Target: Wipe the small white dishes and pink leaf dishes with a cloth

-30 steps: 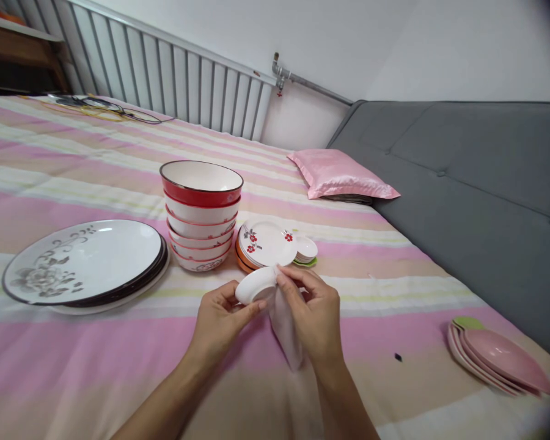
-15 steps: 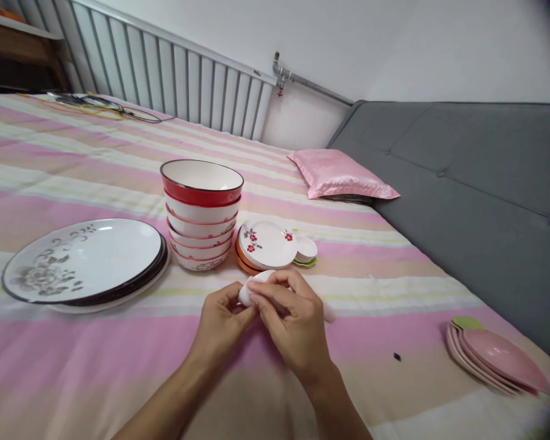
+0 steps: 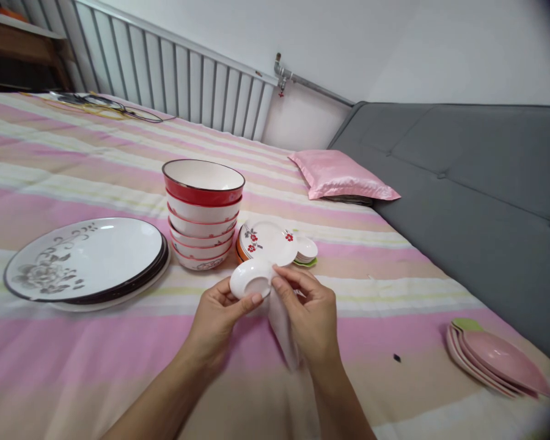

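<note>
A small white sauce dish (image 3: 253,278) is tilted up, its underside with the foot ring facing me. My left hand (image 3: 220,315) pinches its left side between thumb and fingers. At the dish's right edge, my right hand (image 3: 309,308) is closed on a pale cloth (image 3: 284,330), which hangs down below the fingers. Just beyond the hands are a stack of white plates with red flowers (image 3: 270,241) and a small stack of white sauce dishes (image 3: 307,247) on something green.
A tall stack of red and white bowls (image 3: 204,232) stands left of centre, with large oval plates (image 3: 91,256) further left. Pink leaf-shaped plates (image 3: 504,360) lie at right near a small black piece (image 3: 396,358). A pink pillow (image 3: 343,174) rests by the grey headboard (image 3: 462,159).
The dish has been turned so that its underside shows, and it sits slightly further left. My right hand has shifted right and down a little, and the cloth now hangs beneath it.
</note>
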